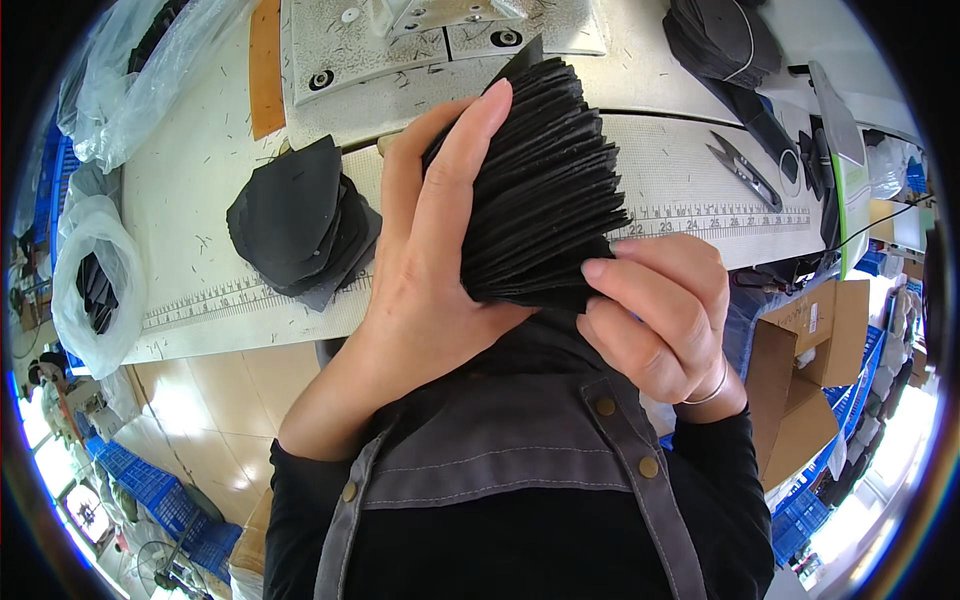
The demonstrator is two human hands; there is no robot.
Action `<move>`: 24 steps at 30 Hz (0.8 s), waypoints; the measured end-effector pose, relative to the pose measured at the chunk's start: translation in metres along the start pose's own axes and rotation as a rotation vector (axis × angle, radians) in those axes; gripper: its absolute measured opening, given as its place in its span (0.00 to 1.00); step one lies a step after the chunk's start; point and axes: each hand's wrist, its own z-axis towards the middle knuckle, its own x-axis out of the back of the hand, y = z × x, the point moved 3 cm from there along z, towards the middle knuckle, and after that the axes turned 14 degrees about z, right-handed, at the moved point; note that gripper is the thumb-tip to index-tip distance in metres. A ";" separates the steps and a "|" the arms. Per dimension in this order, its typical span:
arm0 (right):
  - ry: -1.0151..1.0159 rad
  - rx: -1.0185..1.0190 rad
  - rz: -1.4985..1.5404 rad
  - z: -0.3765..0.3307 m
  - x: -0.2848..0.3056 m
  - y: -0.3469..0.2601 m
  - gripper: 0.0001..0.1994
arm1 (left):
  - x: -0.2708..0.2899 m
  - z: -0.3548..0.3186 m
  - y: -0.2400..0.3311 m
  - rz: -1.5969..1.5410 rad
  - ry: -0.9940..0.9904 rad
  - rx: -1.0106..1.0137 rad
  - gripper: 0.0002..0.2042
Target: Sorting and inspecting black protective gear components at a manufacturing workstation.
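Observation:
A thick fanned stack of black fabric pieces (545,190) is held up over the near edge of the worktable. My left hand (430,230) is wrapped round its left side, fingers along the far side and thumb beneath. At the stack's lower right corner, my right hand (660,310) pinches the edge of a piece between thumb and fingers. A smaller pile of black cut pieces (290,220) lies on the table to the left of my left hand, partly spread out.
A pair of thread snips (745,170) lies at the right beside a printed ruler strip (700,218). Behind them sits a tied black bundle (725,40). The metal machine base (370,65) stands at the back. Plastic bags (95,290) hang at the left; a cardboard box (800,400) is lower right.

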 end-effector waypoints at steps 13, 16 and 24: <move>-0.051 -0.093 0.051 0.005 -0.001 -0.002 0.15 | 0.001 0.001 0.000 0.021 0.004 -0.032 0.48; -0.052 -0.099 0.006 0.004 -0.002 -0.007 0.13 | 0.001 0.000 0.000 0.016 0.010 -0.024 0.48; 0.019 -0.032 -0.111 -0.003 -0.005 -0.006 0.08 | 0.004 0.001 -0.006 -0.102 -0.109 -0.011 0.52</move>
